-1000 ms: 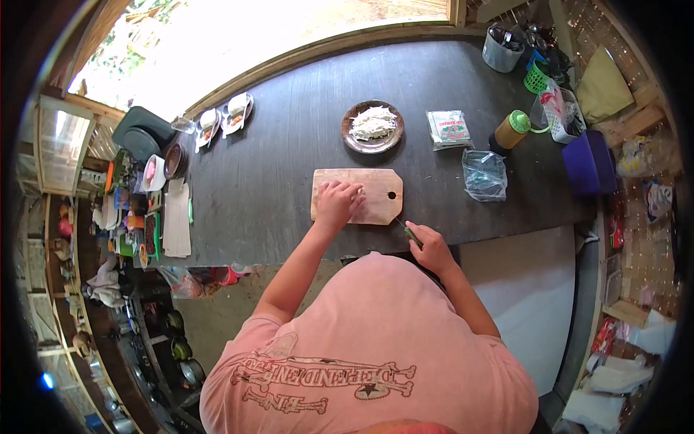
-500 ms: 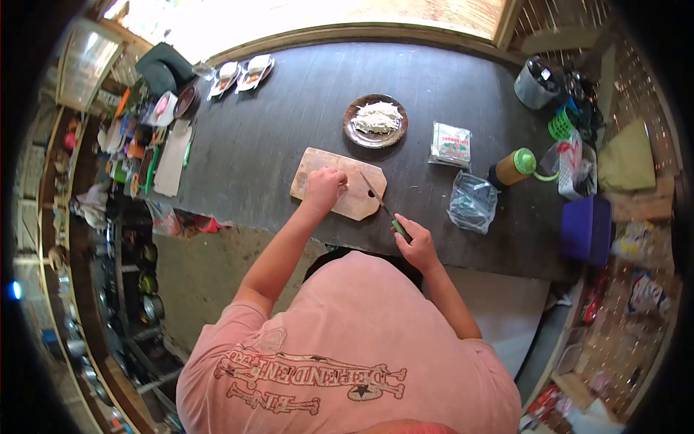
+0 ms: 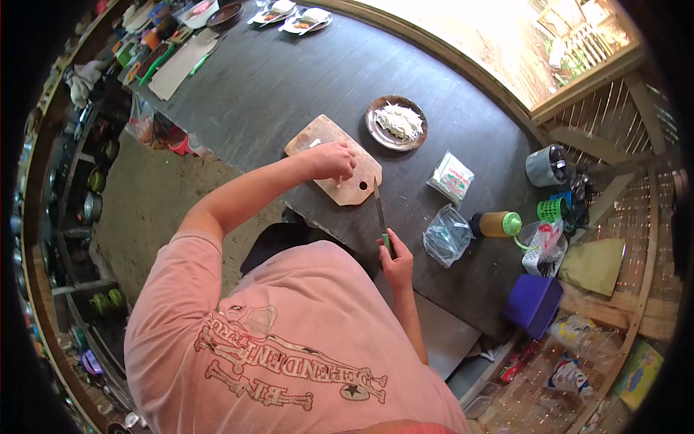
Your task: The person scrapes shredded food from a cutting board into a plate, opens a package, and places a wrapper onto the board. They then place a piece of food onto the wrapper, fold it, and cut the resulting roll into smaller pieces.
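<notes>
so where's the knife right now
In the head view, just right of centre, the knife is in the right hand, pointing towards the holed end of the cutting board, with the clear plastic bag to its right.

You are working with one left hand [image 3: 335,160] and one right hand [image 3: 397,262], and you are gripping one knife [image 3: 380,208]. One cutting board [image 3: 318,129] and one brown plate [image 3: 375,133] of white shreds [image 3: 400,121] are lying here. You are facing two small food dishes [image 3: 312,26], one green-capped bottle [image 3: 494,224], one purple tub [image 3: 533,304], one green basket [image 3: 551,210] and one grey bucket [image 3: 539,170].
</notes>
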Demonstrator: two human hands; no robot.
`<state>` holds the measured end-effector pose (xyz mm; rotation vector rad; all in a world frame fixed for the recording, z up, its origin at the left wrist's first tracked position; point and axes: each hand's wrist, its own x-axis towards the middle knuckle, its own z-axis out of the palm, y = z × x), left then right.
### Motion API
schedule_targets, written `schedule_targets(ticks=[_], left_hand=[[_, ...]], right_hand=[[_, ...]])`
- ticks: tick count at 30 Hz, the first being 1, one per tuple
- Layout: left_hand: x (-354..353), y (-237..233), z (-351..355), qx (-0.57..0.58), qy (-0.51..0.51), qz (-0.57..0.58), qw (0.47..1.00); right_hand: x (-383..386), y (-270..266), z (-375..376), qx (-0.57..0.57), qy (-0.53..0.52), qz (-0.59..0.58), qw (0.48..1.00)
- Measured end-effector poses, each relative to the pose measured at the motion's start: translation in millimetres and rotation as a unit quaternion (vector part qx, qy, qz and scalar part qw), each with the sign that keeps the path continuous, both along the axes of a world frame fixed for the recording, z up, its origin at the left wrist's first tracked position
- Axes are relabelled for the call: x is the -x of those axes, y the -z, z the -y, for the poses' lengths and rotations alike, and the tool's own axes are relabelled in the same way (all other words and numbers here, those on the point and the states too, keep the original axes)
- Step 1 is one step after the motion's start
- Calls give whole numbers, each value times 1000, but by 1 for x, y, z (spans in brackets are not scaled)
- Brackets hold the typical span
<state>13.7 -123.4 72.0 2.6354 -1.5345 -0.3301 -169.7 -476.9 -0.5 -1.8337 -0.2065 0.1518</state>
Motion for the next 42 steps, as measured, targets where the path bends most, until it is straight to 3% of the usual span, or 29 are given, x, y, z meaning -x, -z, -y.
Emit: schedule_targets(ticks=[2, 5, 9, 12, 17, 42], left_hand=[[11, 16, -8, 92, -97, 42, 990], [43, 41, -22, 161, -192, 10, 968], [83, 42, -20, 291, -222, 79, 927], [106, 47, -6, 319, -282, 143, 894], [123, 51, -5, 325, -308, 148, 882], [131, 72, -4, 335, -338, 178, 861]], right_hand=[[-1, -2, -4, 7, 9, -13, 1000], [-3, -22, -18, 39, 20, 0, 999], [-10, -37, -47, 138, -28, 88, 986], [-12, -38, -66, 194, -69, 149, 967], [-12, -48, -81, 270, -88, 124, 951], [-17, -66, -90, 378, -134, 185, 897]])
